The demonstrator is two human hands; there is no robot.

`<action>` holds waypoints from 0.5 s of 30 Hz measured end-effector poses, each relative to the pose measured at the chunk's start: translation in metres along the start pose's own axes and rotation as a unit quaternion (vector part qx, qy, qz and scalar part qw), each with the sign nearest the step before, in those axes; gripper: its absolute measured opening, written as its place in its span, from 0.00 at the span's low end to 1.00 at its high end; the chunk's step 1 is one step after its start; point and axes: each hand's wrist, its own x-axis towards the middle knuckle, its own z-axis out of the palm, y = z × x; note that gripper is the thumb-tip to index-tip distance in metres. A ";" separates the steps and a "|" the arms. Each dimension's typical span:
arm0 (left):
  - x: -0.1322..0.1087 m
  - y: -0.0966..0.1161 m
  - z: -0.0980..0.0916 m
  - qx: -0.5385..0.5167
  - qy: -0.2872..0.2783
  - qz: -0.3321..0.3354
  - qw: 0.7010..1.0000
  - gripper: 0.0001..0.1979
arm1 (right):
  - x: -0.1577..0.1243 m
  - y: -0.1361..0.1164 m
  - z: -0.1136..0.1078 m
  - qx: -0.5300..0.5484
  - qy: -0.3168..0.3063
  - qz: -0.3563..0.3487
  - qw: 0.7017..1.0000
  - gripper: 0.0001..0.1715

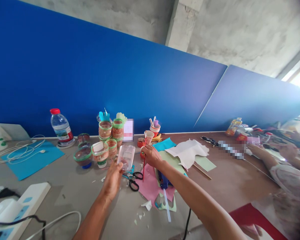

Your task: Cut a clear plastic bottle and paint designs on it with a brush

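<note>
My left hand (113, 178) grips a clear plastic container (126, 156) by its lower side, holding it tilted above the table. In my right hand (152, 156) is a thin red stick (144, 170), held nearly upright; it looks like a paintbrush, but its tip is too small to make out. Scissors (134, 185) with black handles lie just below the container. Pink paper (150, 186) lies beneath my right hand, with a blue glue gun (164, 181) and its clear glue stick (167, 206) on it. Small red pots (141, 142) stand just behind my right hand.
Stacked brown cups with green rims (105, 130), a bowl (83, 156) and a water bottle (62, 128) stand at the left. A power strip (25, 206) lies at the near left. White torn paper (188, 151) lies right of centre. Another person's sleeve (287, 175) is at the right.
</note>
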 end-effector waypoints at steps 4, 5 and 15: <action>0.002 -0.002 -0.002 -0.008 -0.031 0.011 0.999 0.19 | -0.007 0.010 -0.013 0.056 0.050 0.007 0.997 0.13; 0.002 -0.002 -0.003 -0.009 -0.033 0.012 0.999 0.19 | -0.009 0.013 -0.019 0.093 0.072 0.021 0.993 0.13; 0.003 -0.003 -0.006 0.003 -0.050 0.001 0.999 0.13 | -0.012 0.026 -0.075 0.342 0.135 0.189 0.910 0.30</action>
